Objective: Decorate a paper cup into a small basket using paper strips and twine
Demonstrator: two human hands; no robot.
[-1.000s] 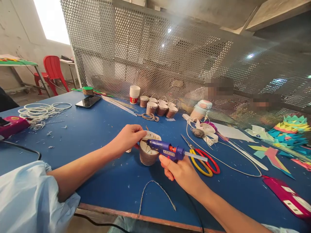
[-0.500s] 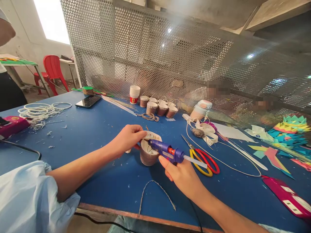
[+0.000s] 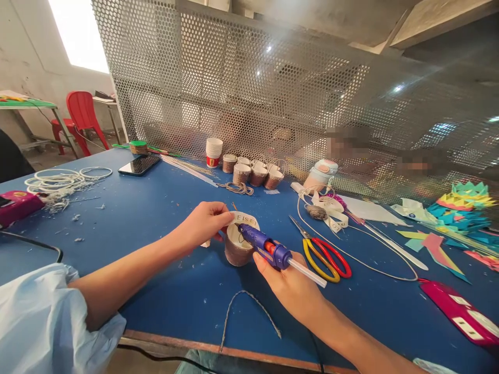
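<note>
My left hand (image 3: 205,222) pinches the rim of a small twine-wrapped paper cup (image 3: 236,250) standing on the blue table (image 3: 156,218), along with a white paper strip with letters (image 3: 245,220) lying across the cup's top. My right hand (image 3: 287,283) is closed round a purple glue gun (image 3: 268,249). Its nozzle points down-left into the cup's mouth, and a clear glue stick (image 3: 307,272) juts out of its back end.
Red and yellow scissors (image 3: 323,258) lie just right of the cup. A bent twine piece (image 3: 249,311) lies at the near edge. Further back are wrapped cups (image 3: 253,174), a paper cup stack (image 3: 213,151), a phone (image 3: 139,164), white rings (image 3: 62,179), coloured paper (image 3: 460,210).
The glue gun has tilted: its rear swung down toward me and its nozzle now dips into the cup. My left hand kept its hold. The view shifted slightly.
</note>
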